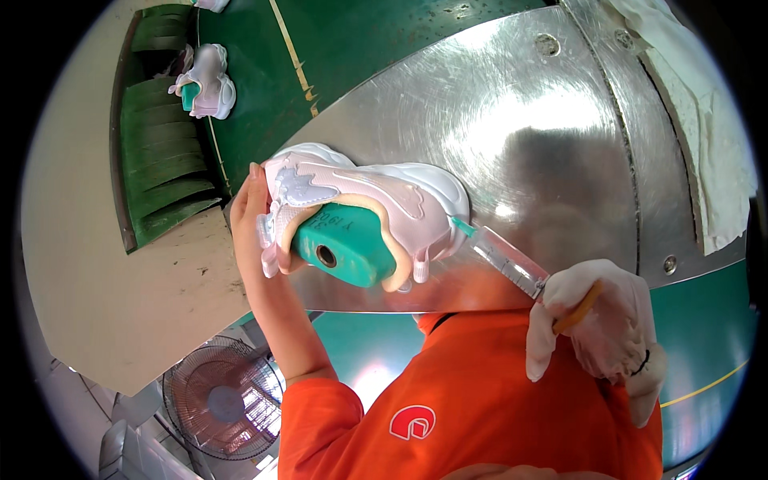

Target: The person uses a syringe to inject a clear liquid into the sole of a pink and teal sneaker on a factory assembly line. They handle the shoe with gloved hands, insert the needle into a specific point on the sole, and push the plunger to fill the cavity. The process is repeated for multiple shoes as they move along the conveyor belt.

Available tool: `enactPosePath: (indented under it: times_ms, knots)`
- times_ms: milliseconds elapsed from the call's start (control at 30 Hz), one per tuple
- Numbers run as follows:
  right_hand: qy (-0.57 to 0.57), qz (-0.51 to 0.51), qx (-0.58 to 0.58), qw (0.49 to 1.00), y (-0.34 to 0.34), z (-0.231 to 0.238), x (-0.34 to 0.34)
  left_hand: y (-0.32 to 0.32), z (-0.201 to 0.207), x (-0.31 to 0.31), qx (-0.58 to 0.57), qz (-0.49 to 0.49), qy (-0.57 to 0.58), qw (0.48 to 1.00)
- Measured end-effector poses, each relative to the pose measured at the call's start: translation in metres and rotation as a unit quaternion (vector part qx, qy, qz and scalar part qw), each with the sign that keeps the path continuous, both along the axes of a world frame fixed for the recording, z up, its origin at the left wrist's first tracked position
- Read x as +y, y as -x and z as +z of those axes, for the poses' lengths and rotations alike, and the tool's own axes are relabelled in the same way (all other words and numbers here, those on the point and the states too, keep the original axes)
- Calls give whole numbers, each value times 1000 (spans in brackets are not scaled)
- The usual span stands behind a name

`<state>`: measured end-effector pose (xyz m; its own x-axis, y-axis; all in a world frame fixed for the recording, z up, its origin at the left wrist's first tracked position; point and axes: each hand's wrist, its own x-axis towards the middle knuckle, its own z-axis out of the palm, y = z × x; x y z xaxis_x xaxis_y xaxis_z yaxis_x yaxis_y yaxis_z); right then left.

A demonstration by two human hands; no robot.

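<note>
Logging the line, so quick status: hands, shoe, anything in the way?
Left hand holding shoe, green form inside. Gloved right hand gripping syringe, tip at shoe's edge. Nothing visible blocking the syringe.

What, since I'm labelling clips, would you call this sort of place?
Probably a shoe factory: the left hand holds a pale shoe with a green block inside, a syringe in the gloved right hand points at it, and a similar shoe sits on an apparent conveyor belt.
</note>
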<state>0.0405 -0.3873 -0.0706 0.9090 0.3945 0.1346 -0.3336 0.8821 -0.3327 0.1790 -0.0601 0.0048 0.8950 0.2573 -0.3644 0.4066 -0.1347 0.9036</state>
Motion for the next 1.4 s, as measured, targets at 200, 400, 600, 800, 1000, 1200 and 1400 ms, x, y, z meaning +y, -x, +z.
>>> enactPosePath:
  times_ms: [200,400,600,800,1000,1200,1400]
  knots:
    - [39,18,42,998,0,7,-4,31,1,32,21,15,-52,998]
    - [-126,-8,94,988,14,-8,10,85,13,38,37,-40,-91,994]
    - [-111,-11,-53,992,-5,-7,11,131,15,32,91,-39,-66,993]
    - [-91,11,-62,994,-1,-9,18,169,20,23,168,-21,-32,985]
    - [-71,17,-78,994,9,-2,23,179,24,21,166,-44,-36,984]
    - [-68,40,-104,991,3,-7,28,176,27,27,184,-91,-127,970]
    - [-62,43,-134,988,9,-8,29,169,66,8,-7,-197,-424,884]
